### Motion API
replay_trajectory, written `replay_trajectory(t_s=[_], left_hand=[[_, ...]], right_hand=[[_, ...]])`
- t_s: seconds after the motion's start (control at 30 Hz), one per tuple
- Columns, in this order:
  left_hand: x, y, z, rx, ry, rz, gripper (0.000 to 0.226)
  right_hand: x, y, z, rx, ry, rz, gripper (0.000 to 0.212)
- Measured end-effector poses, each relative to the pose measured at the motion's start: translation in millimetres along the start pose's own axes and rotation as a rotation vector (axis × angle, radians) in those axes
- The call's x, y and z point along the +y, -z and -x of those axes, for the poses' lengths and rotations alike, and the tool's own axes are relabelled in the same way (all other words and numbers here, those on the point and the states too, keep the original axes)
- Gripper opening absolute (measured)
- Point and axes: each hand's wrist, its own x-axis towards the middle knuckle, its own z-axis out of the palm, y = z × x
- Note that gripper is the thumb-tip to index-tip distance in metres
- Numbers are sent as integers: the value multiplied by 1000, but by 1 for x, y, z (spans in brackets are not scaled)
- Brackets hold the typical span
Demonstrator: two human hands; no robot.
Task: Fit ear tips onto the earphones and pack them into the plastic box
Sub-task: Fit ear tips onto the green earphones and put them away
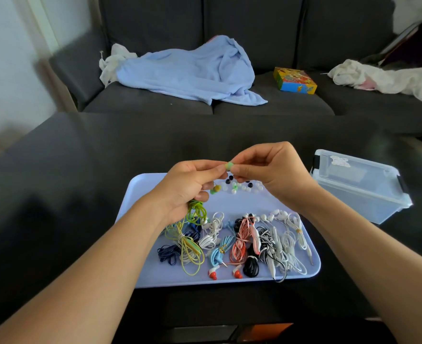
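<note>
So both hands pinch one pale green rubber ear tip [229,166]: left hand [189,186], right hand [270,170]; fingers hide its earbud, sticker on clear plastic box [359,187] unreadable.

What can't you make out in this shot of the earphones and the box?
- Head view: whether the green ear tip is seated on its earbud; fingers of both hands cover the joint.
- Plastic box: lid on, too cloudy to show contents.
- Loose ear tips on the tray: too small, partly behind the right hand, to count.
</note>
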Motion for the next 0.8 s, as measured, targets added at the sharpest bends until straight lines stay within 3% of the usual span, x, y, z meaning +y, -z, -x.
replay_trajectory(t_s=[0.2, 0.53, 0.8], left_hand=[[1, 2, 0, -60, 27, 88, 20], [3, 5, 2, -9, -118, -74, 13], [3, 10, 4, -110, -135, -83, 21]], right_hand=[[1, 1, 0, -18, 13, -60, 16], [2, 1, 1, -44, -103, -201, 27], [-1, -2, 4, -84, -154, -259, 21]])
